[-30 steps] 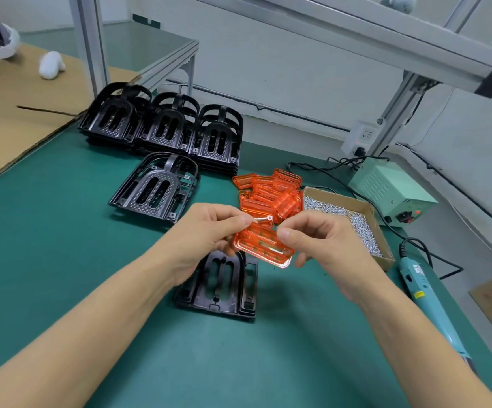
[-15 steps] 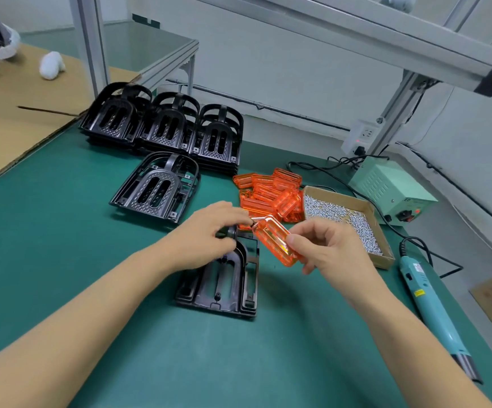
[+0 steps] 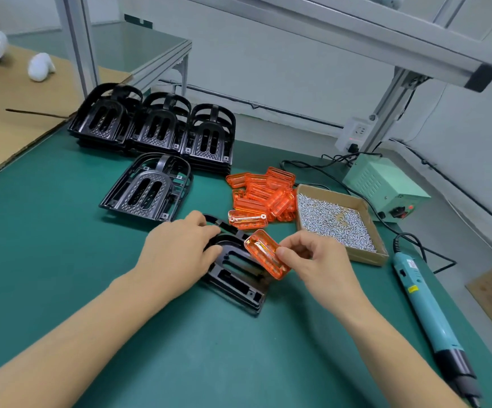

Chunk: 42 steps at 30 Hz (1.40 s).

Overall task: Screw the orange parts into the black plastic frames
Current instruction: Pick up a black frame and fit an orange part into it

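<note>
A black plastic frame (image 3: 236, 278) lies on the green mat in front of me, turned a little clockwise. My left hand (image 3: 177, 251) grips its far left edge, fingers curled over the rim. My right hand (image 3: 318, 260) pinches one orange part (image 3: 265, 256) by its right end and holds it tilted just above the frame's right side. A pile of orange parts (image 3: 264, 195) lies behind. A cardboard box of screws (image 3: 331, 222) stands to the right. An electric screwdriver (image 3: 427, 313) lies on the mat at the far right.
Stacks of black frames (image 3: 153, 128) stand at the back, with one more short stack of frames (image 3: 147, 188) nearer. A pale green power supply (image 3: 383, 184) with cables sits behind the screw box. Cardboard sheets (image 3: 9, 113) cover the left bench.
My left hand let go of the orange part and took hold of the black frame, turning it. My right hand lowered the orange part toward the frame's right side.
</note>
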Tool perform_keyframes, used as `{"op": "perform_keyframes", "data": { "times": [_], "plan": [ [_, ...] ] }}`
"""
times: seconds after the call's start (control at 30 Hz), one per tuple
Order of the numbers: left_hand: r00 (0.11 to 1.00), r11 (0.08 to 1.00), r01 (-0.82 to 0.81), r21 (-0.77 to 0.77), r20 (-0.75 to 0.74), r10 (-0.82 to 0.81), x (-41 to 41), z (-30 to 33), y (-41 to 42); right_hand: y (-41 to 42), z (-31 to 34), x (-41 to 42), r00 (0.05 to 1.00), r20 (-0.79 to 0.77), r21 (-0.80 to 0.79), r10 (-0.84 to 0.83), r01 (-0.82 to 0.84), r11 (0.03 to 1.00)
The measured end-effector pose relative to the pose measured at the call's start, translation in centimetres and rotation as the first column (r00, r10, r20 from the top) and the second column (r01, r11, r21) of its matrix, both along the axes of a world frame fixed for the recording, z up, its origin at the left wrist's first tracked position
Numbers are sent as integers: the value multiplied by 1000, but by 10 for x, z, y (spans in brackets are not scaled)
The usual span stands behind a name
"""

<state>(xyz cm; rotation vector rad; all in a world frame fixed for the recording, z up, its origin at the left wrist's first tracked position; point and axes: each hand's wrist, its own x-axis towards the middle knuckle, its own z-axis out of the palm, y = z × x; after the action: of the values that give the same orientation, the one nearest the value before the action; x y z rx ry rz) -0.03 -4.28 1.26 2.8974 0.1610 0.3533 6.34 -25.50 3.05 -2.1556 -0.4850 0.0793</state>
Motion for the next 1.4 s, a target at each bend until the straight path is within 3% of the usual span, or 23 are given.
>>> {"op": "perform_keyframes", "data": {
  "times": [0.13, 0.33, 0.5, 0.67, 0.9, 1.07, 1.4],
  "plan": [
    [999, 1000, -30, -7, 16, 30, -12, 1, 2, 4, -5, 6, 999, 34, -95, 41, -37, 995],
    [998, 994, 50, -99, 53, -45, -15, -2, 10, 28, -6, 1, 983, 93, -225, 156, -132, 965],
    [997, 978, 64, -200, 62, -53, -17, 0, 14, 40, -6, -1, 945, 248, -471, 215, -76, 879],
    [996, 969, 78, -236, 67, -63, -18, 1, 13, 40, -3, -2, 915, 290, -604, 282, -54, 795],
    [996, 979, 82, -186, 55, -73, -18, 2, 12, 43, -9, -6, 892, 272, -595, 362, -140, 792],
    [996, 978, 59, -199, 76, -44, -20, 2, 14, 34, -12, -7, 885, 323, -451, 334, -167, 877],
    [990, 980, -14, -199, 133, 42, -27, 0, 13, 38, -17, 4, 856, 238, -539, 459, -276, 796]
  ]
}}
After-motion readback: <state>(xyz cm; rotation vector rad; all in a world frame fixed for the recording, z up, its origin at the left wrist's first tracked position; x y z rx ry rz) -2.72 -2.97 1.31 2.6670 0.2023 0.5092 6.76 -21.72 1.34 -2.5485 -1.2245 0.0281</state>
